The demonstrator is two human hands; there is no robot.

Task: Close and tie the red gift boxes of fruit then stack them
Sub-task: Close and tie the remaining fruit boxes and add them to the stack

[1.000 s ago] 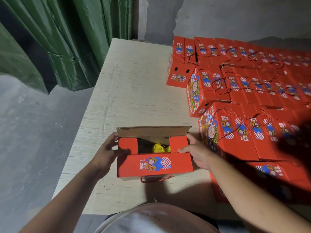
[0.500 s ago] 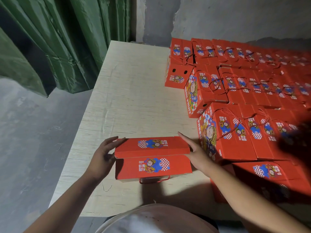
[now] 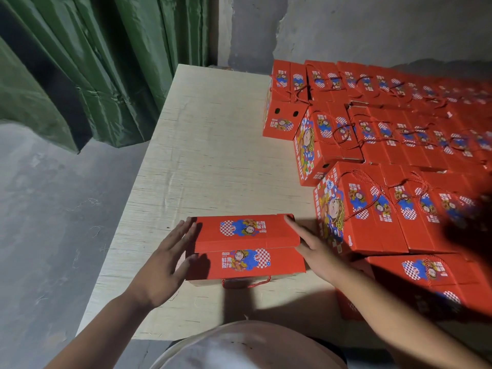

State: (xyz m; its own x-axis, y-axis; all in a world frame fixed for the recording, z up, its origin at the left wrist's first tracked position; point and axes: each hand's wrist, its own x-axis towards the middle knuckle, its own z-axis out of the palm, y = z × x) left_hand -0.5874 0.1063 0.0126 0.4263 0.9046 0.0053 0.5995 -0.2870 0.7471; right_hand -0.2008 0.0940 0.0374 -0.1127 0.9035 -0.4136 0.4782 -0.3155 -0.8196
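Both forearms reach in from the near edge of the worktop (image 3: 213, 145) and bracket a single red gift box (image 3: 246, 247) that sits near that edge, left of the large block of boxes. The left hand (image 3: 166, 265) lies flat against the box's left end, fingers (image 3: 183, 233) straight and slightly spread, pointing away from the person, with the thumb near the lower left corner of the front flap; nothing is curled around the cardboard. The right hand (image 3: 311, 245) presses along the right end in the same manner, its fingers extended and held together, their tips reaching the far right corner of the lid, the wrist angling back toward the body. The box's two top flaps are folded down, the far flap overlapping the near one, each showing a printed cartoon label. A red cord handle (image 3: 246, 283) hangs out loose under the front edge, untied. A second ago the far flap stood upright and yellow fruit showed in the opening; half a second ago it was already folded down, and now it lies flatter. Closed, corded boxes (image 3: 386, 134) fill the right side of the worktop in rows, the nearest just beside the right hand. Green curtain folds (image 3: 106, 62) hang beyond the far left corner.
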